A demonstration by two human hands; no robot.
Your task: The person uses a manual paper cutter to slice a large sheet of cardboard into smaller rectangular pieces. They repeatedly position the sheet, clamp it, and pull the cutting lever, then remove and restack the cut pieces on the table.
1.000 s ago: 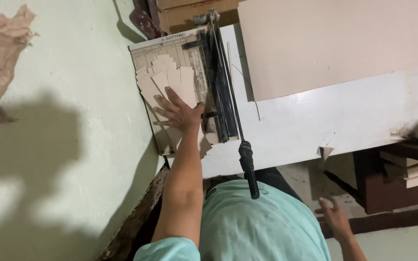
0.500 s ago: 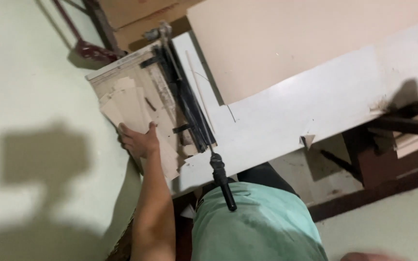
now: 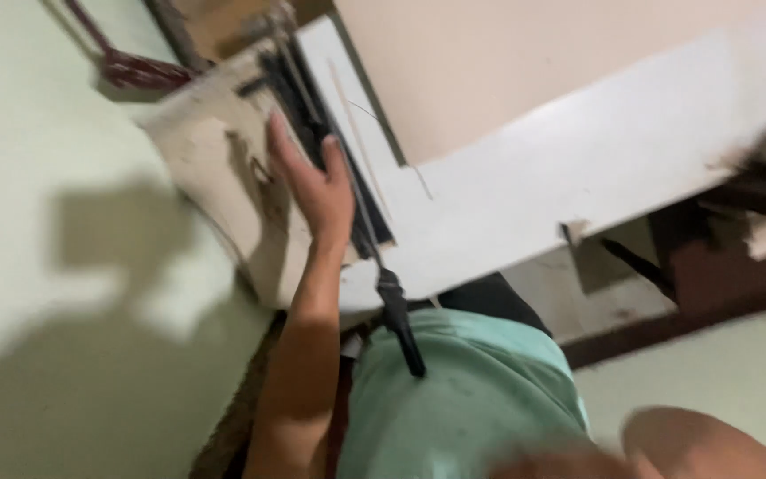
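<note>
The picture is soft all over from motion blur, so the edges of the white desk and the paper cutter look smeared and no fine detail is sharp. The light is even and moderately bright, without glare, and it throws large soft dark shadows on the pale green floor at the left. A very blurred, out-of-focus shape fills the lower right corner, and the left hand is also unsharp.

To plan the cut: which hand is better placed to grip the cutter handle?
Left, probably: the left hand lies on the cutter beside the handle; the right hand is a blur, farther off.
</note>
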